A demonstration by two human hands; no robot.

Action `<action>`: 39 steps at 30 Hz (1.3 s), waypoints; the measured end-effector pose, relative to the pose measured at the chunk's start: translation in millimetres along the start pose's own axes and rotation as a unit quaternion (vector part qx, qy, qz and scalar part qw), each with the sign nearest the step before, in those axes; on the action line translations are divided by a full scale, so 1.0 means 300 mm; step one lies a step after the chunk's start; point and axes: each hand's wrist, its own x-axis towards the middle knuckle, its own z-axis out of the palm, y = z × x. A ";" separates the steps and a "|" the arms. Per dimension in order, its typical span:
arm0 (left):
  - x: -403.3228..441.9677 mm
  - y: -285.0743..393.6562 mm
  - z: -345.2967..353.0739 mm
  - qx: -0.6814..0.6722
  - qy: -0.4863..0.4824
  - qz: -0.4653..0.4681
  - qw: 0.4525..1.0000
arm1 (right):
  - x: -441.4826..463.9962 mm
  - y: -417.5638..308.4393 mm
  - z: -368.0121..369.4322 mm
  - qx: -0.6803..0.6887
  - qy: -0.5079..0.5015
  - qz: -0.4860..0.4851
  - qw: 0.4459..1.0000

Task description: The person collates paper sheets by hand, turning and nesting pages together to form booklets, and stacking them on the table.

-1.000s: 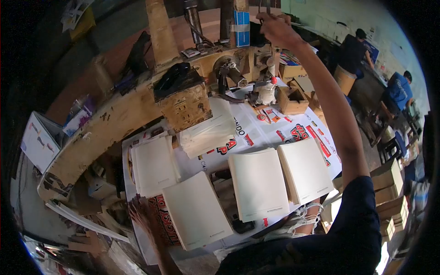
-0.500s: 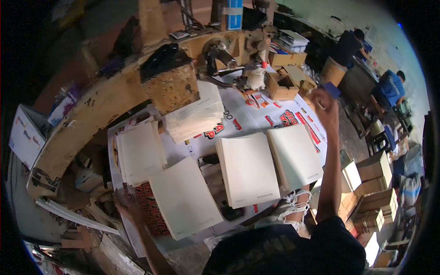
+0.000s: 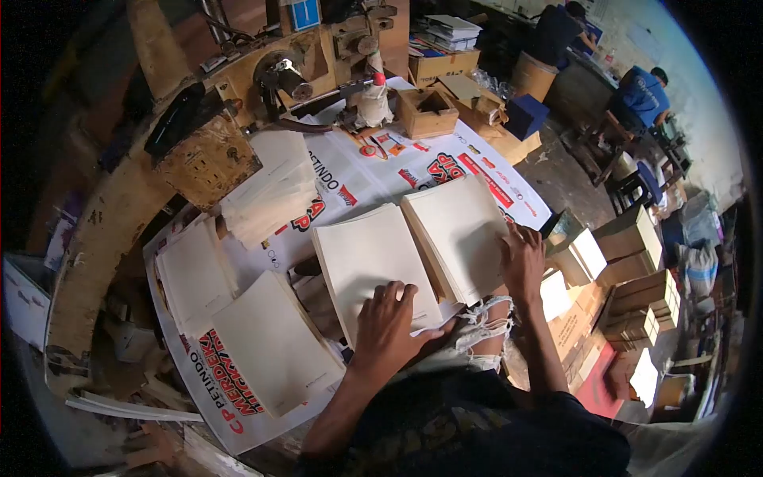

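Observation:
Several stacks of cream-coloured paper sheets lie before me on a printed white banner (image 3: 362,171). My left hand (image 3: 387,324) is open, its fingers spread over the lower part of the middle paper stack (image 3: 369,250). At the right edge of the right paper stack (image 3: 457,226), my right hand (image 3: 522,258) touches the sheets with bent, slightly parted fingers. The lower left paper stack (image 3: 274,342) overlaps another paper stack (image 3: 195,274). Farther back, an uneven paper pile (image 3: 274,195) sits beside the machine.
A large worn machine frame (image 3: 99,238) curves along the left, with a block-like part (image 3: 208,163) overhanging the banner. A wooden box (image 3: 427,113) and a dark blue box (image 3: 526,117) stand at the back. Bundled stacks (image 3: 640,302) fill the right floor. Two people sit farther off.
My right hand has come down from the raised position to the right stack's edge. My left hand has moved from the banner's left side onto the middle stack. The view has shifted.

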 end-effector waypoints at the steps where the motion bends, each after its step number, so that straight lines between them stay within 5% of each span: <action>1: 0.012 -0.002 0.020 0.011 -0.010 -0.018 1.000 | -0.006 -0.018 -0.011 0.014 0.016 0.000 1.000; 4: 0.042 -0.037 -0.004 -0.030 -0.028 -0.019 0.999 | 0.004 0.012 -0.013 0.020 0.070 -0.037 0.997; 7: 0.009 -0.115 -0.016 -0.168 -0.029 -0.035 0.985 | 0.041 0.022 -0.070 0.235 -0.039 0.083 0.968; 10: -0.055 -0.097 -0.036 -0.321 0.030 -0.085 0.943 | 0.060 0.104 -0.093 0.429 -0.185 0.175 0.867; 12: -0.114 -0.070 -0.088 -0.461 0.146 -0.189 0.855 | 0.067 0.119 -0.110 0.448 -0.174 0.207 0.852; 16: -0.272 -0.121 -0.193 -0.435 0.224 -0.159 0.858 | 0.081 0.001 -0.175 0.540 -0.171 0.224 0.793; 18: -0.300 -0.104 -0.314 -0.147 0.128 -0.083 0.977 | 0.040 -0.034 -0.116 0.533 -0.174 0.215 0.800; 19: -0.339 -0.127 -0.280 0.026 0.087 -0.127 0.988 | 0.019 -0.085 -0.093 0.520 -0.167 0.189 0.816; 22: -0.384 -0.144 -0.238 0.044 -0.022 -0.237 0.970 | -0.024 -0.222 -0.062 0.508 -0.217 0.133 0.823; 24: -0.413 -0.182 -0.241 0.059 -0.004 -0.217 0.974 | -0.030 -0.285 -0.049 0.511 -0.302 0.080 0.801; 26: -0.436 -0.203 -0.276 -0.060 -0.026 -0.268 0.961 | -0.051 -0.300 -0.016 0.543 -0.308 0.094 0.775; 27: -0.459 -0.236 -0.276 -0.040 0.022 -0.181 0.982 | -0.057 -0.307 0.004 0.575 -0.309 0.112 0.749; 28: -0.475 -0.236 -0.283 -0.041 0.027 -0.193 0.980 | -0.055 -0.303 0.020 0.575 -0.320 0.106 0.745; 30: -0.505 -0.230 -0.302 -0.212 0.090 -0.336 0.913 | -0.042 -0.324 0.024 0.582 -0.330 0.287 0.686; 32: -0.521 -0.235 -0.285 -0.243 0.164 -0.335 0.895 | -0.030 -0.370 -0.010 0.555 -0.361 0.258 0.704; 34: -0.549 -0.246 -0.256 -0.300 0.244 -0.367 0.846 | -0.035 -0.408 -0.047 0.501 -0.351 0.040 0.790; 35: -0.572 -0.263 -0.240 -0.285 0.268 -0.383 0.837 | -0.030 -0.416 -0.064 0.494 -0.361 0.115 0.783; 39: -0.666 -0.292 -0.201 -0.259 0.428 -0.406 0.765 | -0.007 -0.465 -0.100 0.575 -0.318 0.114 0.745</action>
